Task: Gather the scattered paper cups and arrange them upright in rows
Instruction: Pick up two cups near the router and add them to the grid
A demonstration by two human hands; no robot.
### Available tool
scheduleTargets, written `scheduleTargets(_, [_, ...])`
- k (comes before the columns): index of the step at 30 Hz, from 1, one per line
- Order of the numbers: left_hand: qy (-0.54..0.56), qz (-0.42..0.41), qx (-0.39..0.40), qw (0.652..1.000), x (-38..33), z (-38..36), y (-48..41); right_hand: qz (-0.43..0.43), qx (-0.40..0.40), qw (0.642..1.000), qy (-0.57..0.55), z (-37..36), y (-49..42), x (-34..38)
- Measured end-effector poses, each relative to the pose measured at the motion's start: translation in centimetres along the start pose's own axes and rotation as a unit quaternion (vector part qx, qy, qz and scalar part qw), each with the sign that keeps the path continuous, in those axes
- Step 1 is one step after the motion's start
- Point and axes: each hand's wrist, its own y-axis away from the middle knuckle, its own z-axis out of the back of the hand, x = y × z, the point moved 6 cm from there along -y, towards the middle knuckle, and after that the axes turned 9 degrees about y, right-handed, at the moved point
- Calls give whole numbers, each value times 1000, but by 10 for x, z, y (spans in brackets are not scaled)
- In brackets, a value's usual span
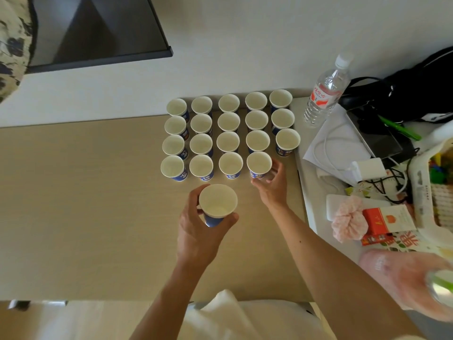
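Paper cups (229, 141) with blue sides stand upright in neat rows on the smooth tan counter (85, 204). Left hand (201, 231) grips one round cup (217, 203) near them. Right hand (272, 185) fingers curl loosely around the near-right cup (258, 164).

- Red characters were printed on the water bottle's (323, 92) white and red label, too blurred to be read.
- White marks were seen on the blue paper cups (257, 168), not legible.
- A yellow character was borne by the red box (375, 222), unreadable.
- A large red character was shown on the printed sheet (402, 241), partly hidden.
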Motion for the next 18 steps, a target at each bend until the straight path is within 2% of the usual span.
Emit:
scheduleTargets(3, [-6,-7,-5,1000,-1,2,-1,1,-19,1000,12,13,25,-4])
scheduleTargets(5, [-7,-12,-5,1000,-2,1,-3,22,0,1000,0,21,45,3])
scheduleTargets(8, [-9,-11,12,1000,-4,-8,-9,88,116,989,1,30,69,32])
scheduleTargets(11, [-13,-11,44,999,-8,-23,-15,170,219,960,34,35,94,65])
scheduleTargets(14, [-5,-10,76,997,-13,-40,-18,195,211,956,49,41,105,81])
scheduleTargets(18, [-1,-12,106,994,-20,-58,-20,169,157,973,25,46,108,79])
